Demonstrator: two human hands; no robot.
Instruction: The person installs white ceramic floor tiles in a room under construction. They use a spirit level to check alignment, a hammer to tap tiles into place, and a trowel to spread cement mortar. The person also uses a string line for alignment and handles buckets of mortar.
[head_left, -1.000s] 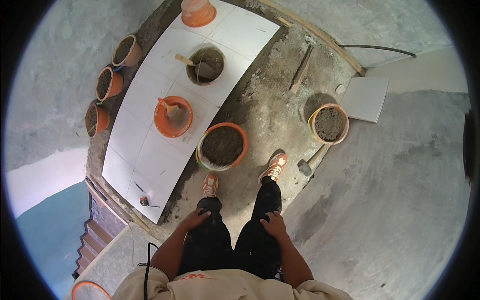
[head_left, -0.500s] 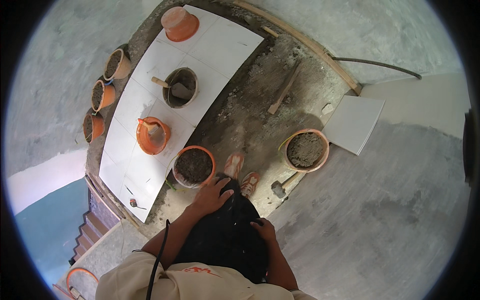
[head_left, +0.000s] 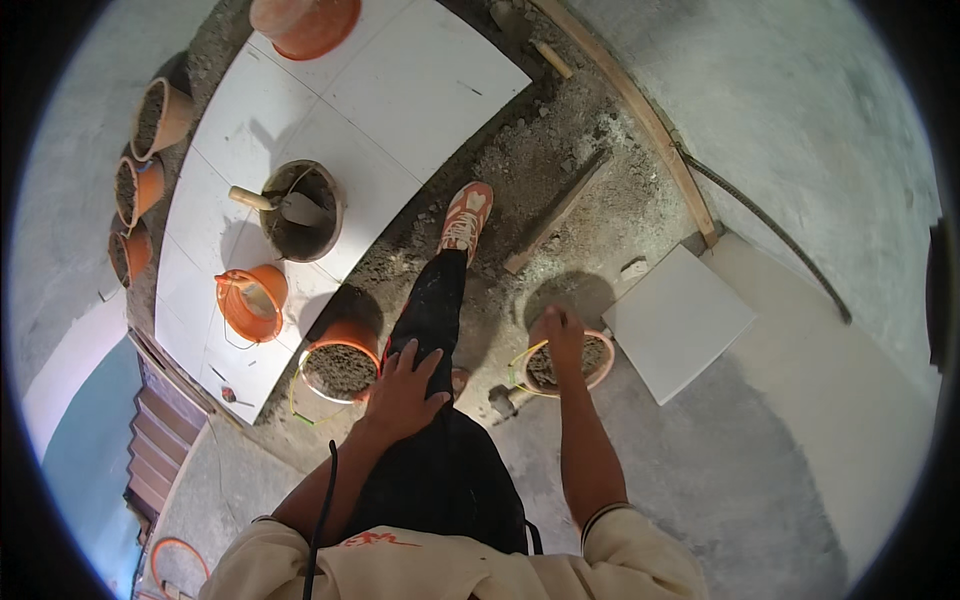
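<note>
My left hand (head_left: 405, 390) lies open, fingers spread, over my dark-clad thigh, beside a mortar-filled orange bucket (head_left: 340, 365). My right hand (head_left: 558, 330) is closed above the pale bucket of mortar (head_left: 580, 365) with a yellow handle; I cannot make out whether anything is inside the fingers. A mallet (head_left: 502, 400) lies by that bucket, partly hidden. On the white tiles (head_left: 400, 110) stand a grey bucket (head_left: 300, 240) with a wooden-handled trowel (head_left: 248, 198), an orange bucket (head_left: 250, 310) and an upturned orange bucket (head_left: 305, 25). My shoe (head_left: 462, 220) is on rubble beside the tile edge.
Three buckets of mortar (head_left: 140, 190) line the left wall. A wooden strip (head_left: 640, 120) borders the rubble, with a board (head_left: 555, 215) lying in it. Stacked tiles (head_left: 680, 320) and a curved dark bar (head_left: 765, 230) are at right; stairs (head_left: 160, 440) at lower left.
The view has shifted forward and turned. One leg has stepped forward onto the rubble. My right hand has left the thigh and moved forward over the pale bucket.
</note>
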